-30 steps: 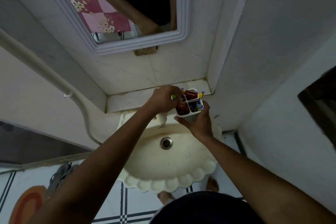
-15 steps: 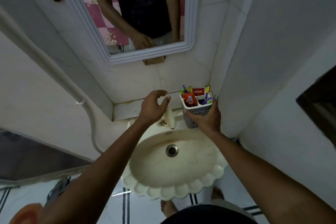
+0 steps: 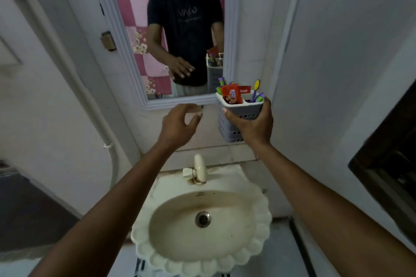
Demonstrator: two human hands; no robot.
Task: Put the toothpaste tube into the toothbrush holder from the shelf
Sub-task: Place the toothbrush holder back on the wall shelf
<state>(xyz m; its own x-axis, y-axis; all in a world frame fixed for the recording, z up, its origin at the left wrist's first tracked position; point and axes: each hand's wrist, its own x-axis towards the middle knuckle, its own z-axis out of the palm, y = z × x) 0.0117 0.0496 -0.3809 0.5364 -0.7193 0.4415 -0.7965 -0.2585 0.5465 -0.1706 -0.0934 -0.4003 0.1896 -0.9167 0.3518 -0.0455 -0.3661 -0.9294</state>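
My right hand [image 3: 252, 122] grips a grey perforated toothbrush holder [image 3: 227, 129] and holds it up above the tiled shelf [image 3: 216, 153], by the mirror's lower right corner. A red toothpaste tube [image 3: 229, 94] stands in the holder's front left compartment. A second red tube [image 3: 245, 90] and several coloured toothbrushes [image 3: 256, 92] stick out behind it. My left hand [image 3: 177, 125] hovers to the left of the holder, fingers loosely curled and apart, holding nothing.
A cream scalloped sink [image 3: 202, 243] with a cream tap [image 3: 199, 170] sits below the shelf. A white-framed mirror [image 3: 231, 29] hangs above and reflects a person. A white pipe [image 3: 90, 101] runs down the left wall. A dark frame [image 3: 387, 168] is on the right wall.
My left hand let go at the holder's top and drew away to the left. My right hand lifted the holder higher, off the shelf. The camera tilted up toward the mirror.
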